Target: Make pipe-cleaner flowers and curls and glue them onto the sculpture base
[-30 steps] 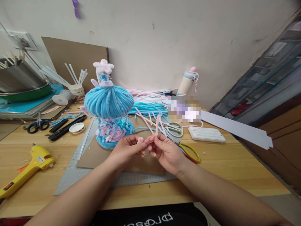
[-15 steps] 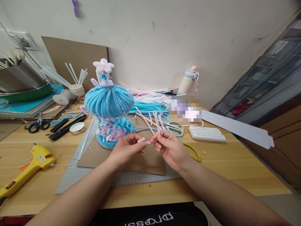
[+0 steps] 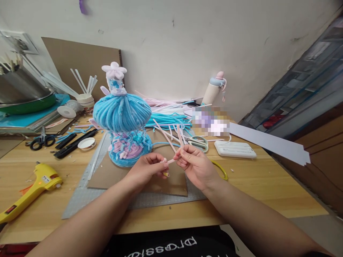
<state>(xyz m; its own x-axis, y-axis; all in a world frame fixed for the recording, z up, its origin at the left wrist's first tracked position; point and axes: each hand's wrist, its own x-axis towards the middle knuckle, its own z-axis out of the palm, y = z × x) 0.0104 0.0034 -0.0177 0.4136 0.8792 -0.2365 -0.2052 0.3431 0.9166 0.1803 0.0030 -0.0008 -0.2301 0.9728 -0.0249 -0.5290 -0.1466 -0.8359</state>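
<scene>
Between my two hands a light pink pipe cleaner (image 3: 171,161) is stretched. My left hand (image 3: 150,167) pinches its curled end, and a small yellow bit shows under the fingers. My right hand (image 3: 197,164) is closed on the other part, with pink lengths sticking up above the fingers. Just behind my left hand stands a blue and pink pipe-cleaner model (image 3: 122,114), with a domed blue top and a pale pink flower on its tip. Under my hands lies a brown cardboard sheet (image 3: 171,185) on a grey cutting mat (image 3: 80,203).
A yellow glue gun (image 3: 45,178) lies at the left, with black scissors (image 3: 42,141) and a black cutter (image 3: 76,144) behind it. Blue pipe cleaners (image 3: 168,121), green-handled scissors (image 3: 199,142), a white power bank (image 3: 235,149) and a bottle (image 3: 213,91) are farther back.
My hands keep their grip on the pink pipe cleaner; its stretched part now slants up slightly towards my right hand. The whole view has shifted a little.
</scene>
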